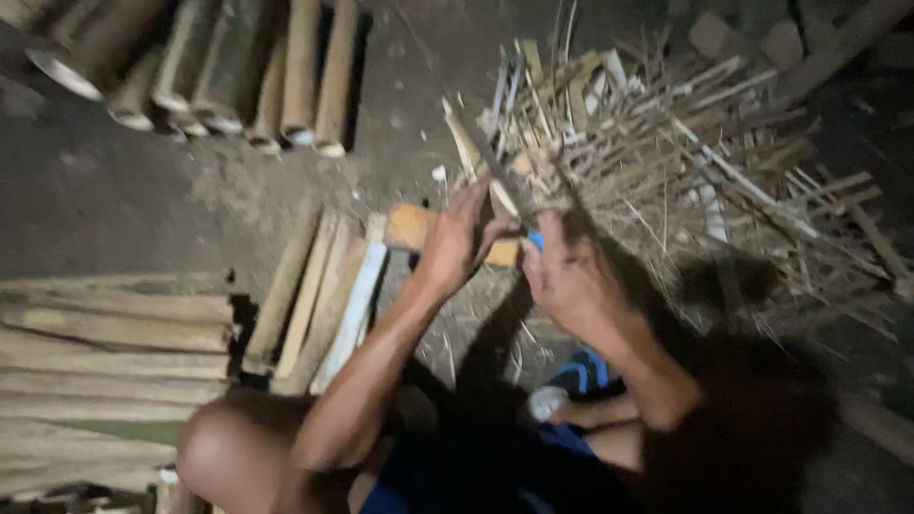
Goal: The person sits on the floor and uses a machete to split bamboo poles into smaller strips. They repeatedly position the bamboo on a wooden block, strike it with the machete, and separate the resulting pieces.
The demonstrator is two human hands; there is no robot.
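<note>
Knee: bare knee [224, 447] lowest in view, below-left of the wooden block [411, 227].
Left hand: left hand [455, 238] curled around a thin bamboo strip [481, 152] just right of the block.
Right hand: right hand [562, 276] closed on a blue-handled tool [536, 240], blurred.
Obstacles: sliver pile [685, 162] right of the block; split slats [324, 305] left.
Open room: bare ground [124, 190] further left, below the bamboo tubes [219, 67].

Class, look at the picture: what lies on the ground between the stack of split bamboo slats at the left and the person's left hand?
In the head view, a small row of bamboo slats lies between the stack and the left hand.
</note>
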